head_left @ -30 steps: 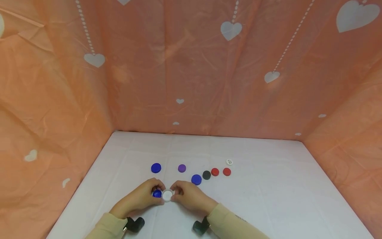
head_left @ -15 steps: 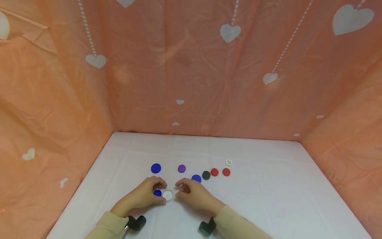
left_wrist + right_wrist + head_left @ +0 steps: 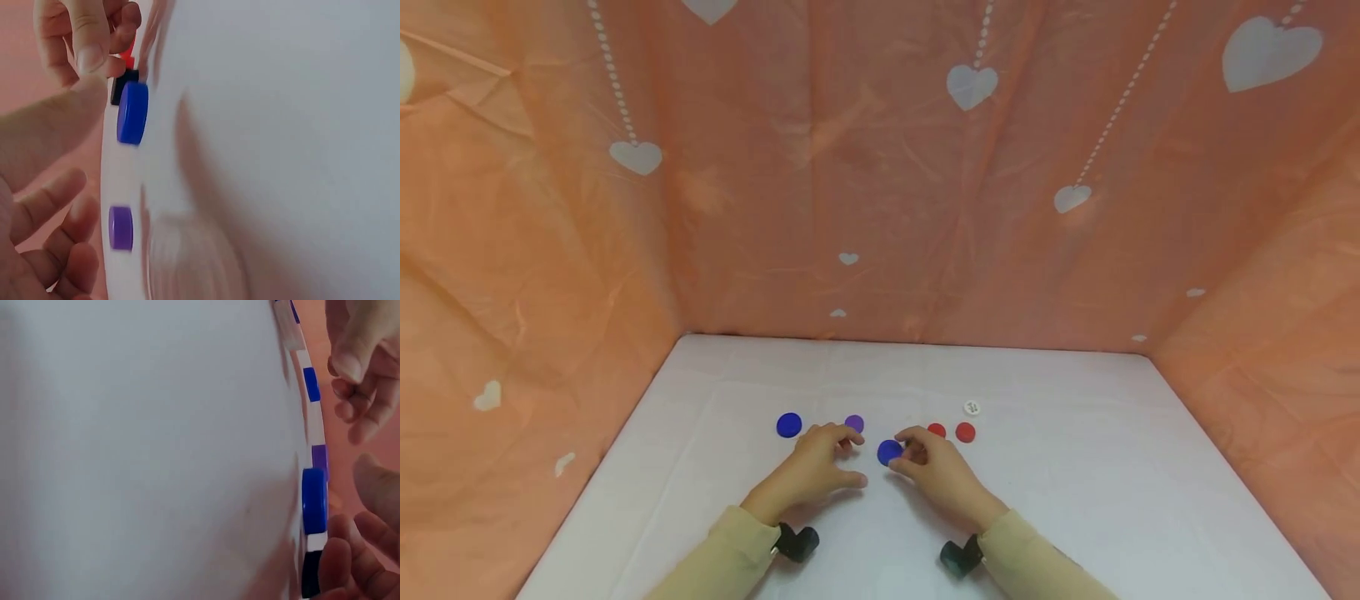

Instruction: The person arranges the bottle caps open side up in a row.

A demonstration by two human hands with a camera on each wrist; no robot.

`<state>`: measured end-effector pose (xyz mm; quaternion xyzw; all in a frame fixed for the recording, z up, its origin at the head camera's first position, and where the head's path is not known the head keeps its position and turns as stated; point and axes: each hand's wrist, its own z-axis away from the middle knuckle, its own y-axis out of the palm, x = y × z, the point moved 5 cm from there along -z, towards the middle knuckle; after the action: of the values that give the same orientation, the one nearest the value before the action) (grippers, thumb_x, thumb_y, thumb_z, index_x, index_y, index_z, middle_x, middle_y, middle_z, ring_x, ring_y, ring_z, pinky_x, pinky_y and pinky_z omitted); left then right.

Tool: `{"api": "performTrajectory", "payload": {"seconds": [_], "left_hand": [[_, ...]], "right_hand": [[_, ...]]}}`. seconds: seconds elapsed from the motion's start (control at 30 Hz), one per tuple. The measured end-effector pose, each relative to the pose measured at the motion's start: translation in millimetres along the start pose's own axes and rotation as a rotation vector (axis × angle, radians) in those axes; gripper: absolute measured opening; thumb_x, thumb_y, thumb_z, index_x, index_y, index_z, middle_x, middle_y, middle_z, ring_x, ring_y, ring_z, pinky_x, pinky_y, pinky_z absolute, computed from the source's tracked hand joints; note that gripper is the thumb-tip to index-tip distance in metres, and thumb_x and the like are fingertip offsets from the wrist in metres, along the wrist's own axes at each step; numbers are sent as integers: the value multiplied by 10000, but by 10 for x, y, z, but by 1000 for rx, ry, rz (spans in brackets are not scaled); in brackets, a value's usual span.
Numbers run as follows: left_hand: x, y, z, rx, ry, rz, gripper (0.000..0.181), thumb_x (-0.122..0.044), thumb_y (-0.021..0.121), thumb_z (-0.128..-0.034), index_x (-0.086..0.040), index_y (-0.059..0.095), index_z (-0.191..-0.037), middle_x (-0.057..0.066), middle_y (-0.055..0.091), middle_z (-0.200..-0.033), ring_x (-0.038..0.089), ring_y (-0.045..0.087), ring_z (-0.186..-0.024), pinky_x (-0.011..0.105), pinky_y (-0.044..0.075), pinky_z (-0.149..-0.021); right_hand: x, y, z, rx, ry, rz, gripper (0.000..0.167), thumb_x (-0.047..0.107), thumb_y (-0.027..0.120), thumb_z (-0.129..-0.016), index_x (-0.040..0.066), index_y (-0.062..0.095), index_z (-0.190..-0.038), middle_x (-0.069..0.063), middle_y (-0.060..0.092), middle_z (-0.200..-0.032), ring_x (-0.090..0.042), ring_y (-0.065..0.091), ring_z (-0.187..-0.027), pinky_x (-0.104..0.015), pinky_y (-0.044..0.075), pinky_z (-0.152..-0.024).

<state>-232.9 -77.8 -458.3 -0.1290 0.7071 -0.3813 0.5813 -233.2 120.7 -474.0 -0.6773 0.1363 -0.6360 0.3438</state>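
My left hand (image 3: 812,467) hovers over the table with thumb and fingers parted, holding nothing, just in front of the purple cap (image 3: 854,425). My right hand (image 3: 943,475) has its fingers bent and parted beside the right edge of a blue cap (image 3: 889,452); no grip on it shows. In the right wrist view, a black cap (image 3: 311,575) stands next to that blue cap (image 3: 314,501), near the right fingers. The head view hides the black cap behind the right hand. A white cap (image 3: 291,328) with blue behind it is at the top of the right wrist view.
Two red caps (image 3: 966,432) (image 3: 936,430) and a white button-like disc (image 3: 972,408) lie right of the hands. Another blue cap (image 3: 789,425) lies at the left. Orange cloth walls (image 3: 895,208) enclose the white table (image 3: 1075,467) at the back and sides.
Both hands have left their places around the white cap and shifted right and slightly back; the right one has reached the blue cap's side. The white cap has gone from the head view, behind the left arm.
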Motion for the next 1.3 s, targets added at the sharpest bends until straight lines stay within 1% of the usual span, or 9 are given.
{"api": "performTrajectory", "payload": {"seconds": [0.13,0.27,0.47,0.6,0.73,0.87,0.97,1.1,1.3], "left_hand": [[-46,81,-90,-10,-10,-3,491,-273,855,-718,-108,643,-1129,-10,565,-929,187,452,-885,376,362,-781],[-58,156,-154,-5,-42,2,505,-267,857,-699,-101,645,-1126,-16,567,-923,193,464,-883,396,375,-797],[-35,235,-180,25,-122,28,519,-259,859,-694,-92,635,-1131,-23,564,-928,211,472,-906,430,393,-813],[-41,260,-203,22,-141,20,488,-244,855,-704,-89,641,-1115,-24,559,-912,207,475,-893,423,400,-811],[-55,280,-224,14,-136,-1,457,-219,858,-700,-82,650,-1084,-25,550,-887,207,470,-875,413,395,-796],[-48,304,-236,17,-136,-19,393,-201,860,-694,-103,662,-1019,-22,544,-876,214,469,-871,414,394,-779],[-46,315,-241,20,-140,-26,344,-191,858,-694,-121,664,-969,-21,544,-871,216,472,-868,417,398,-771],[-52,326,-243,16,-131,-48,301,-185,854,-703,-127,665,-930,-21,540,-851,211,469,-851,405,397,-758],[-62,335,-244,9,-113,-69,275,-179,851,-707,-131,664,-903,-22,531,-830,208,464,-830,392,385,-743]], "right_hand": [[-38,-28,4,-19,6,10,396,320,722,-877,158,602,-1217,64,585,-843,-134,553,-782,-318,466,-726],[-55,-41,11,-39,2,24,390,297,729,-873,138,606,-1208,62,579,-812,-134,541,-748,-299,453,-691],[-50,-12,11,-45,-12,47,392,257,729,-874,110,608,-1217,75,577,-796,-117,538,-733,-292,453,-699],[-54,1,-6,-41,-2,79,410,247,729,-874,107,608,-1241,80,571,-786,-113,534,-723,-286,453,-694],[-42,11,-6,-35,4,95,399,229,728,-875,96,620,-1235,68,563,-780,-123,530,-727,-282,458,-686],[-31,27,-1,-32,-5,96,311,210,732,-871,109,650,-1153,62,563,-773,-125,530,-720,-280,458,-669],[-42,36,3,-19,11,88,263,220,733,-870,134,659,-1108,62,565,-771,-129,534,-718,-275,458,-661],[-60,47,5,3,37,76,274,234,733,-871,133,668,-1117,54,566,-770,-142,535,-720,-276,460,-652],[-71,56,-6,12,22,79,279,229,733,-870,115,675,-1118,53,563,-769,-142,532,-712,-276,455,-639]]}}
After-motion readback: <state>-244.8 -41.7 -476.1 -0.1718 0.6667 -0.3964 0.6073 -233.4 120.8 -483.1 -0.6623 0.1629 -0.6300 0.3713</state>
